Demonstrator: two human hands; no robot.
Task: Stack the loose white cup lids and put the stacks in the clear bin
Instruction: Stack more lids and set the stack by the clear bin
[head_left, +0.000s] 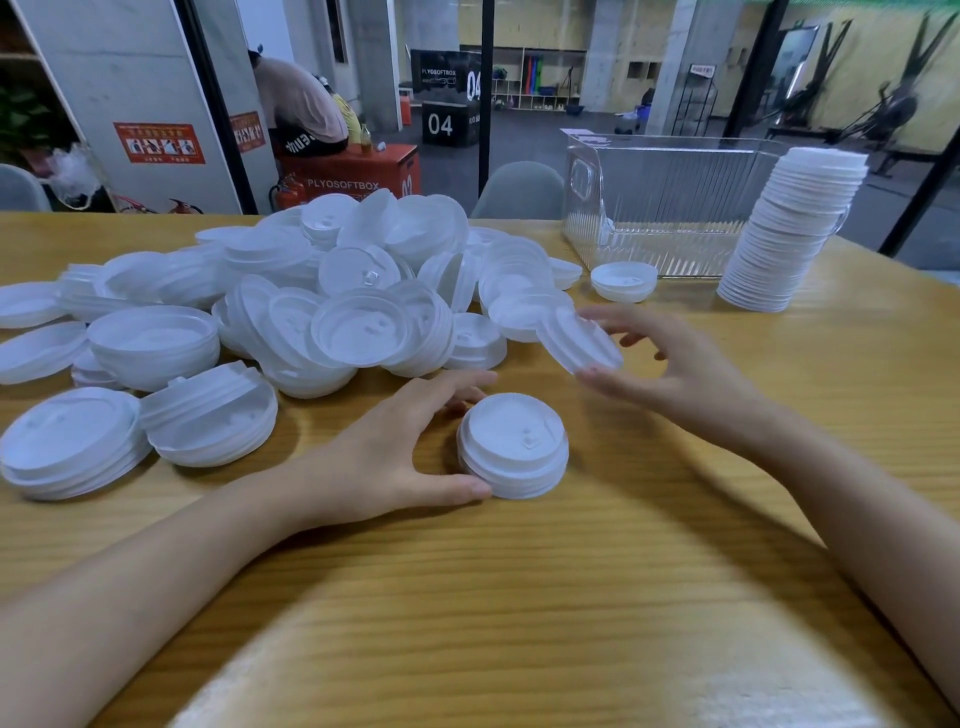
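Building a stack (514, 448)
Left hand (402, 447) grips it steady; right hand (675, 364) pinches a lid (577, 338) just beyond, ready to nest.

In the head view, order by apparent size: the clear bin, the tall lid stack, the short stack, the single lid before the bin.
1. clear bin
2. tall lid stack
3. short stack
4. single lid; farther away, so unsure

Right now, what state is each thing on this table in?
Left hand, gripping the short lid stack.
Right hand, pinching a tilted lid.
Clear bin, upright, open-topped.
Tall lid stack, standing outside the bin, leaning.
Lid pile, heaped, mostly loose.
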